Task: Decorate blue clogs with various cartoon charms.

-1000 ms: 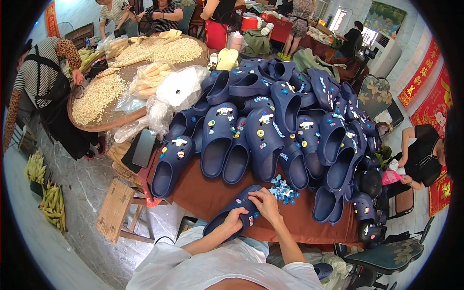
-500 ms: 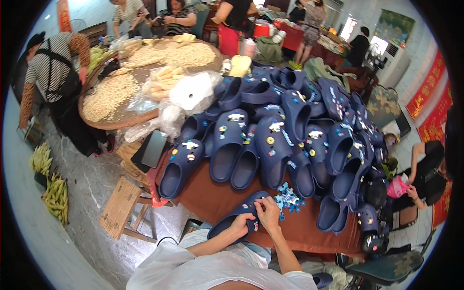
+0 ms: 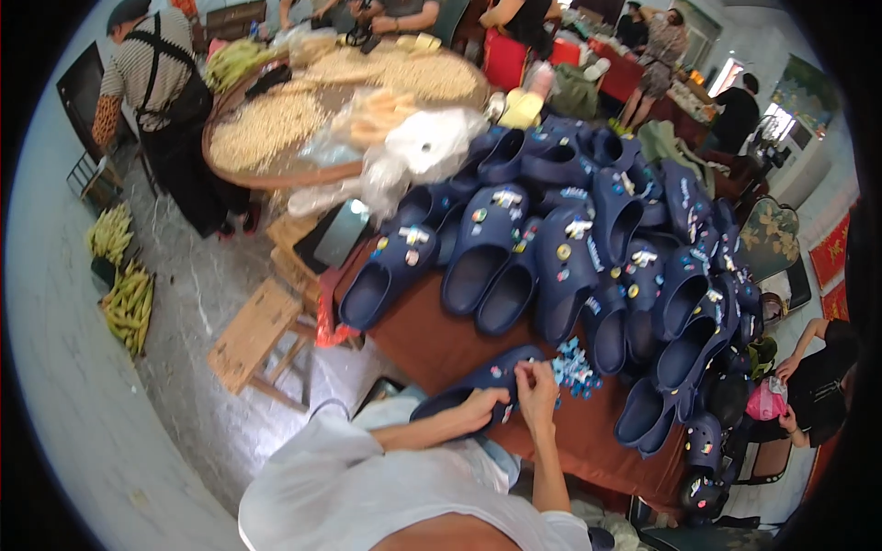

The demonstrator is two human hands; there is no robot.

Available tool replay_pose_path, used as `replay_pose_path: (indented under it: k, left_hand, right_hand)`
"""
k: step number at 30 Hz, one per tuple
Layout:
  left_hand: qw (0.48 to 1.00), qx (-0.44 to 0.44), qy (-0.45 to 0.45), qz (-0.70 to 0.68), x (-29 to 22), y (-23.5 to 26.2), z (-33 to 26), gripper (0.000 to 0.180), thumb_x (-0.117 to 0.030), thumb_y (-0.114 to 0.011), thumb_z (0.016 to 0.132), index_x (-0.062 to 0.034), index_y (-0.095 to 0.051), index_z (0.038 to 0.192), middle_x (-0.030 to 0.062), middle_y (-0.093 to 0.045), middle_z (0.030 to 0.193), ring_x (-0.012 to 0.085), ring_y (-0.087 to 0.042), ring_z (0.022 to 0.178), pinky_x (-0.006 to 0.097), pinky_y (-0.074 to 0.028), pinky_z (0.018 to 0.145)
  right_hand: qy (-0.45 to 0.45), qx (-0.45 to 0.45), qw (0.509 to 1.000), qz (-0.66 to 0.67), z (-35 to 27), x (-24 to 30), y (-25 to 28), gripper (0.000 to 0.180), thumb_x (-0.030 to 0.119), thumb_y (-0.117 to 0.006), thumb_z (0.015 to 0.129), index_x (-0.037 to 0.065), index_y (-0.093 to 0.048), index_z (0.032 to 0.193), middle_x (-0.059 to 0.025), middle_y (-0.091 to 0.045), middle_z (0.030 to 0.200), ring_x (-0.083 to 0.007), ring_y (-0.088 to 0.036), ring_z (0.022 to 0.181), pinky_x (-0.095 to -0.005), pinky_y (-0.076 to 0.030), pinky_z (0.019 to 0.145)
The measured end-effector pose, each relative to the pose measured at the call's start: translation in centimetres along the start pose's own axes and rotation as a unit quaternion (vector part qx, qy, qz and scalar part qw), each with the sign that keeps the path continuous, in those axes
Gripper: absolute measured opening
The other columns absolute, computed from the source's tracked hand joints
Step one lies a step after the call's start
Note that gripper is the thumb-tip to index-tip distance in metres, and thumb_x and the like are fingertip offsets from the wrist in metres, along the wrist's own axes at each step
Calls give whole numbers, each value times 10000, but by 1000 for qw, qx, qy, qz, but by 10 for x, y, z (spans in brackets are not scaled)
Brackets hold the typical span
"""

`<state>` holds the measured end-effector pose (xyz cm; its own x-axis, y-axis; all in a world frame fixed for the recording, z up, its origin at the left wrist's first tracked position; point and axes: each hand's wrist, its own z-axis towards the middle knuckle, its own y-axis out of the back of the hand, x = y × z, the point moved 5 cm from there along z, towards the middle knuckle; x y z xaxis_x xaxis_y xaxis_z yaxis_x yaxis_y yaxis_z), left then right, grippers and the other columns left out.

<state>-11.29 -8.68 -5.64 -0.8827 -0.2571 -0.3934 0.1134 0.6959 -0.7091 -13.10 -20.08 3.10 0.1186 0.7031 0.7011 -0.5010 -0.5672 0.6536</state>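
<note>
A navy blue foam clog (image 3: 491,370) with small coloured charms lies slanted over my lap at the table's near edge. My left hand (image 3: 480,411) is closed round its side, with the thumb toward the toe end. At the clog's front my right hand (image 3: 537,387) has thumb and fingertips pinched together; whatever they hold is too small to make out. Just right of that hand lies a pile of blue and white charms (image 3: 576,369) on the brown cloth. Beyond it rises a big heap of navy clogs (image 3: 562,266), many bearing charms.
The brown-covered table (image 3: 413,344) is in front of me. On its left are a wooden stool (image 3: 253,332) and a dark phone (image 3: 342,233). A round tray (image 3: 276,176) of corn kernels stands farther back. Several people are around; one at right holds something pink (image 3: 766,401).
The whole view has shifted and tilted, so the scene sits differently. My right hand stays pinched at the clog's front, and my left keeps its hold. The person at far left stands more upright.
</note>
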Motion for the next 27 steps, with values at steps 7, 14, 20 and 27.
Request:
replay_pose_path:
  k: [7,14,20,27]
  left_hand:
    - [999,41,-7,-25,-32,-6,-36,181,34,-624,781,50,-639,961,115,-663,882,223,-665,764,365,-558,686]
    - [992,59,-43,-103,-103,-9,-87,474,49,-554,771,30,-500,1241,185,-600,1183,320,-621,1071,456,-523,923]
    - [978,98,-68,-172,-190,-4,-100,624,71,-472,748,-54,-479,1359,208,-512,1363,378,-512,1257,518,-422,1074]
    - [960,178,-183,-115,-302,-29,-89,556,34,-469,804,101,-406,1352,272,-466,1400,403,-473,1288,543,-330,1140]
  right_hand:
    - [27,-28,998,52,-4,40,14,153,20,-669,875,22,-680,1028,-100,-583,908,-208,-588,711,-311,-482,625]
    - [65,-101,992,28,-27,43,20,205,-10,-637,872,37,-657,1070,-131,-568,1000,-295,-574,953,-380,-479,805]
    - [31,-25,998,47,-42,31,-6,212,3,-633,870,47,-661,1075,-144,-561,1019,-305,-589,951,-368,-500,771]
    - [-21,-3,996,92,-48,17,-20,180,-27,-611,890,23,-660,1056,-118,-569,1029,-202,-625,826,-277,-542,680]
